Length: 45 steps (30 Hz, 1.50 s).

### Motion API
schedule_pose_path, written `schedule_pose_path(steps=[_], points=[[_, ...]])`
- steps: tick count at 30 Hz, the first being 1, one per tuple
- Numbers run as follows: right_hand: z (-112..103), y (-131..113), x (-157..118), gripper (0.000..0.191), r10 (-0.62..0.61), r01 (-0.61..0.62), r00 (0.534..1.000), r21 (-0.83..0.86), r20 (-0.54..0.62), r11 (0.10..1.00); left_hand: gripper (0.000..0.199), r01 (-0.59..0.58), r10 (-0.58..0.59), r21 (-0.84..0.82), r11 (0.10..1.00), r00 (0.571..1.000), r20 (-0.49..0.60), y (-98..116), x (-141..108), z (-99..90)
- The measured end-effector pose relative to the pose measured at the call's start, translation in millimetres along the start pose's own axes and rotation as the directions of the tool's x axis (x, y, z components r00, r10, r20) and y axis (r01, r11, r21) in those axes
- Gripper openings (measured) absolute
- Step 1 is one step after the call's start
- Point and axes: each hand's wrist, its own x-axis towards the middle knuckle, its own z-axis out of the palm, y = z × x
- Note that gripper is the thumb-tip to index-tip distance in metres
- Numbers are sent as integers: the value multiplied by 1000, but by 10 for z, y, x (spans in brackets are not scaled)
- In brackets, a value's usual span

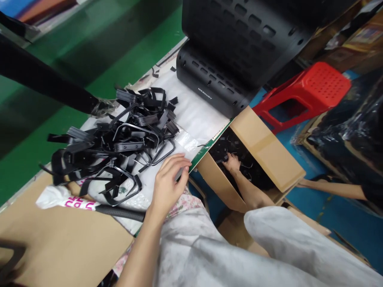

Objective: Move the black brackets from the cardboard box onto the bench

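My left hand (172,183) rests at the table's near edge with its fingers bent over and the thumb apart; I see nothing held in it. Just beyond it lies a tangled heap of black bent brackets (125,145), some flat straps with holes, some thin curved bars. My right hand (232,162) reaches down into an open cardboard box (266,149) beside the table. Its fingers close on a black bracket (222,155) among other dark parts; the box's shadow partly hides the grip.
A large black perforated panel (215,75) stands on the table's far end. A black handle in a white printed bag (70,201) lies on cardboard at left. A red stool (317,91) stands beyond the box. Another person's hand (305,183) touches the box's right corner.
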Motion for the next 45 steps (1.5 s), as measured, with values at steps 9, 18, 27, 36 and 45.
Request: schedule_pose_path(steps=[9, 18, 27, 36, 45], points=[[19, -9, 174, 58, 22, -24, 998, 40, 53, 999, 18, 9, -9, 0, 1000, 1000, 1, 4, 6, 4], [-45, -3, 381, 66, 38, -53, 991, 112, 129, 992, 18, 0, -1, -10, 1000, 1000, -16, 10, 12, 12], [-45, -68, 304, 65, 53, -62, 993, 90, 101, 994, 19, 8, -10, -40, 999, 999, -42, 8, 9, 31], [-40, -54, 440, 73, 56, -70, 987, 91, 148, 993, 18, 8, -12, -59, 998, 998, -54, 36, 34, 21], [-21, 23, 298, 52, -29, 22, 998, 148, 48, 989, 18, 12, -17, -54, 998, 996, -88, 25, 17, 66]])
